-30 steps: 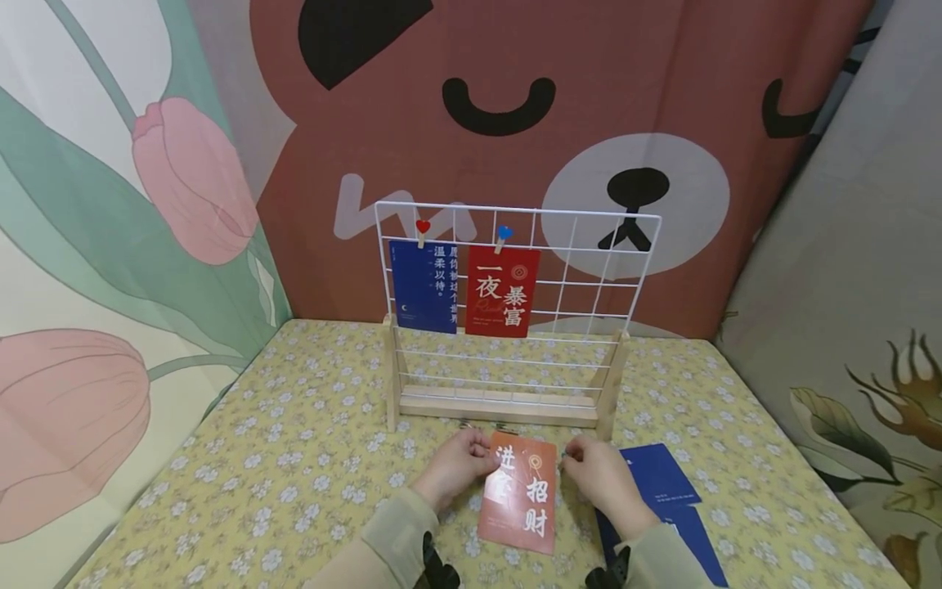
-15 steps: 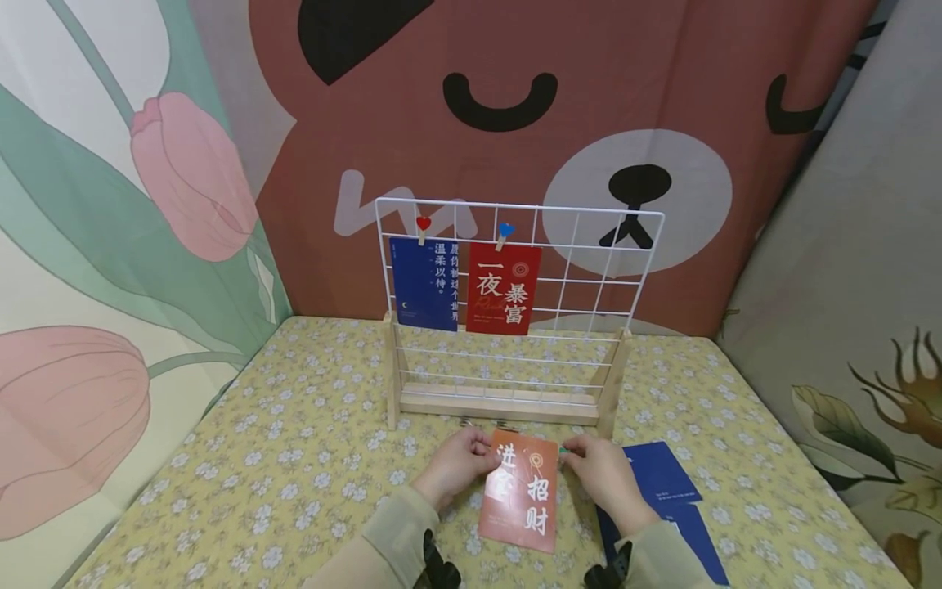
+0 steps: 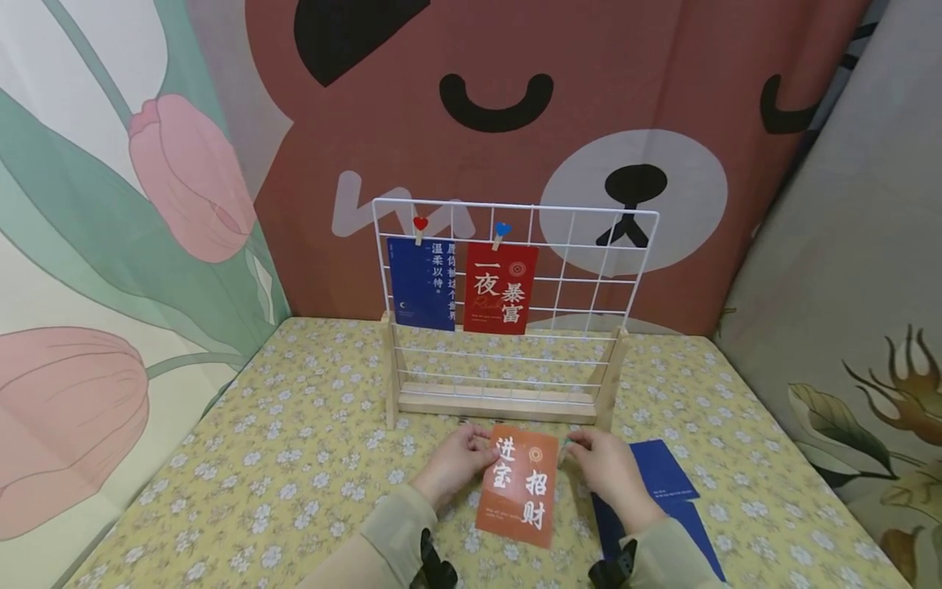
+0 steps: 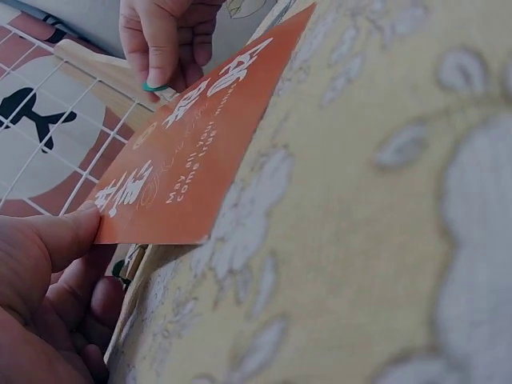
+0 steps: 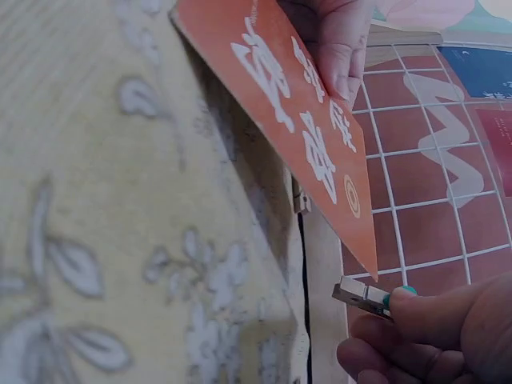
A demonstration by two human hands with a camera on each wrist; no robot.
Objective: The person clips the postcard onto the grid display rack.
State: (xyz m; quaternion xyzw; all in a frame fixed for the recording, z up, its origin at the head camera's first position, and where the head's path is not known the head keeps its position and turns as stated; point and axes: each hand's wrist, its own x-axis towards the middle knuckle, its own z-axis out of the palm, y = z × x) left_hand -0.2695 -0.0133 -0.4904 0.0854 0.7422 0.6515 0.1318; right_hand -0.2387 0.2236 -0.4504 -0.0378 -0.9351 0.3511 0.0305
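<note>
My left hand (image 3: pixel 458 462) pinches an orange card (image 3: pixel 518 491) with white characters by its left edge, thumb on the printed face. The card is tilted, its upper end raised off the tablecloth. Just beyond its right edge, my right hand (image 3: pixel 607 470) pinches a small wooden clothespin (image 5: pixel 364 296) with a green ornament. In the right wrist view the clothespin's tip lies close to the card's corner, seemingly apart from it. Behind the hands stands a white wire grid rack (image 3: pixel 581 282) on a wooden base, with a blue card (image 3: pixel 421 285) and a red card (image 3: pixel 500 289) clipped on.
A red heart clothespin (image 3: pixel 420 225) and a blue heart clothespin (image 3: pixel 502 231) hold the hung cards. Dark blue cards (image 3: pixel 662 470) lie right of my right hand, partly under the forearm. Another clothespin (image 5: pixel 302 200) lies near the rack's wooden base (image 3: pixel 500 402). A flowered cloth covers the table.
The orange card has shifted slightly up and its tilt has changed, so the glare on it has gone. My right hand stays beside it with the clothespin.
</note>
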